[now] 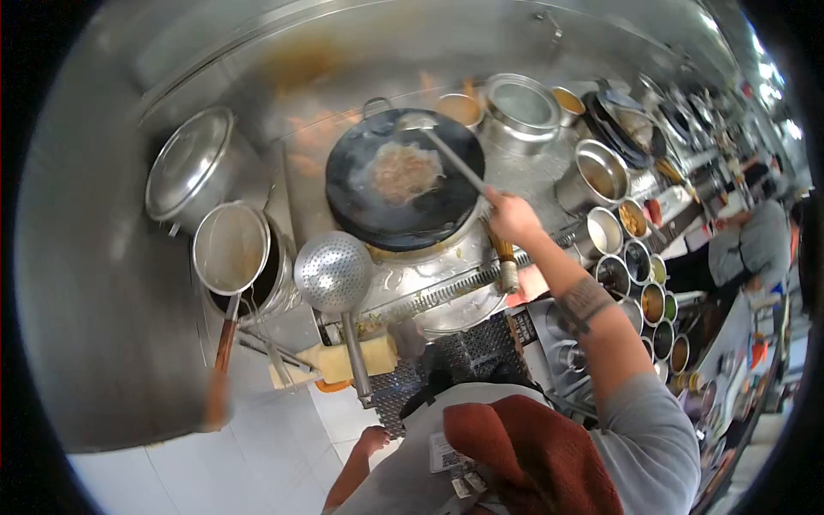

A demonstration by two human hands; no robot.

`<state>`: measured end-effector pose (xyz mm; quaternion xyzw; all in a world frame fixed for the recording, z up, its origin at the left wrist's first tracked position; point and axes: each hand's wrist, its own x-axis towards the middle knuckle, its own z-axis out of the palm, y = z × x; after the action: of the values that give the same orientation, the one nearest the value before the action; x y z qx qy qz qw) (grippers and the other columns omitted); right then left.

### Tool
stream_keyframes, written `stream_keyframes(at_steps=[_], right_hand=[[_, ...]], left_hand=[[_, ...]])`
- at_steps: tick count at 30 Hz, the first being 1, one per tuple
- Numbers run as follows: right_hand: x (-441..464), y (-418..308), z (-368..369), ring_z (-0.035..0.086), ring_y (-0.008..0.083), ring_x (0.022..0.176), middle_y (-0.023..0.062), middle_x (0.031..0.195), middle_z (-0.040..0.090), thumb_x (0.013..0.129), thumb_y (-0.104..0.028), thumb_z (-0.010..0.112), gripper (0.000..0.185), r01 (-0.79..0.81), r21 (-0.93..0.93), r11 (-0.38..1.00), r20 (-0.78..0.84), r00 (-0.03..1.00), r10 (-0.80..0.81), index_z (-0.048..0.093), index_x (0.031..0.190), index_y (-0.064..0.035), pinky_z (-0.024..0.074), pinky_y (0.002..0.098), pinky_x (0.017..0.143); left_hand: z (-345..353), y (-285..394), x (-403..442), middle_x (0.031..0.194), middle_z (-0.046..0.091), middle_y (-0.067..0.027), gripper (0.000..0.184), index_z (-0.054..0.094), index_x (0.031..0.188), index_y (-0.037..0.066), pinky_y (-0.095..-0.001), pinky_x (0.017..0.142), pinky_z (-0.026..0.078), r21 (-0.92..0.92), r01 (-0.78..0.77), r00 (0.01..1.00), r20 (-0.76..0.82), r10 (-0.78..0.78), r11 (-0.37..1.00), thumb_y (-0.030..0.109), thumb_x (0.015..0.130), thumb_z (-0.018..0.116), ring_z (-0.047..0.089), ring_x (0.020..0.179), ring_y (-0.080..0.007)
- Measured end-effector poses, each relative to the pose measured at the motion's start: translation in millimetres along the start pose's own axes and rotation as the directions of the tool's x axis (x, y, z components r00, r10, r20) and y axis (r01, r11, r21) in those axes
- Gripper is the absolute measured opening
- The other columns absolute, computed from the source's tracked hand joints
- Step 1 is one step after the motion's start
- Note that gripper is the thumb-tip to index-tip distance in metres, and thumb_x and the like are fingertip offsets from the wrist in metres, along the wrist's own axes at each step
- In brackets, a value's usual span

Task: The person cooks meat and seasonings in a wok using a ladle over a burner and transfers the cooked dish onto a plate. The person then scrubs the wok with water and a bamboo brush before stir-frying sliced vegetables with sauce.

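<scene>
My right hand (513, 218) is closed around the handle of a ladle (459, 161). The ladle's bowl rests at the far side of a black wok (354, 209). Pale, thinly cut food (406, 174) lies in the middle of the wok, with steam over it. Down by my body, below the wok, is my left hand (373, 439); it is small in view and its fingers are not clear. Nearest to it is the handle end of a perforated skimmer (333, 271), which lies apart from the hand.
Flames rise behind the wok. To the left stand a lidded pot (190, 163) and a mesh strainer (230, 247) over another pot. Right of the wok are a large pot (522, 107), a steel pot (594, 174) and several seasoning containers. A bamboo brush (506, 264) lies nearby. Another person (751, 245) stands at far right.
</scene>
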<state>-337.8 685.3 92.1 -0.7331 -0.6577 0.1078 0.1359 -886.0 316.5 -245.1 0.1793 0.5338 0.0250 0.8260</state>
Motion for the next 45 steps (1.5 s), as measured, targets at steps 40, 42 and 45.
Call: stream_keyframes(at_steps=[40,42,45], right_hand=[[-480,326,-102,0.045,0.0088,0.042,-0.0003,0.062,0.051,0.096,-0.011,0.06,0.059,-0.556,0.827,0.082,0.294,0.552,0.781,0.043,0.152,-0.0094,0.0405,0.0276,0.038],[-482,334,-100,0.046,0.0066,0.043,-0.0019,0.063,0.05,0.096,-0.01,0.058,0.053,-0.524,0.849,0.067,0.292,0.571,0.767,0.047,0.149,-0.0062,0.0409,0.0247,0.037],[-487,344,-100,0.046,0.0074,0.044,-0.0013,0.066,0.05,0.097,-0.009,0.059,0.054,-0.516,0.856,0.017,0.334,0.578,0.745,0.046,0.149,-0.0067,0.0408,0.0249,0.037]], left_hand=[[290,82,6,0.095,0.071,-0.0072,0.022,0.067,0.111,0.001,-0.0283,0.062,0.05,0.667,0.121,0.956,-0.276,0.093,0.735,0.008,0.093,0.056,0.071,0.079,-0.0166],[291,69,3,0.095,0.072,-0.0093,0.022,0.066,0.112,0.001,-0.0312,0.06,0.052,0.656,0.19,0.953,-0.301,0.022,0.731,0.008,0.093,0.057,0.073,0.081,-0.0194],[272,49,1,0.099,0.073,-0.0107,0.024,0.065,0.115,0.001,-0.0314,0.061,0.052,0.625,0.101,0.981,-0.191,0.027,0.774,0.007,0.092,0.057,0.072,0.081,-0.0204]])
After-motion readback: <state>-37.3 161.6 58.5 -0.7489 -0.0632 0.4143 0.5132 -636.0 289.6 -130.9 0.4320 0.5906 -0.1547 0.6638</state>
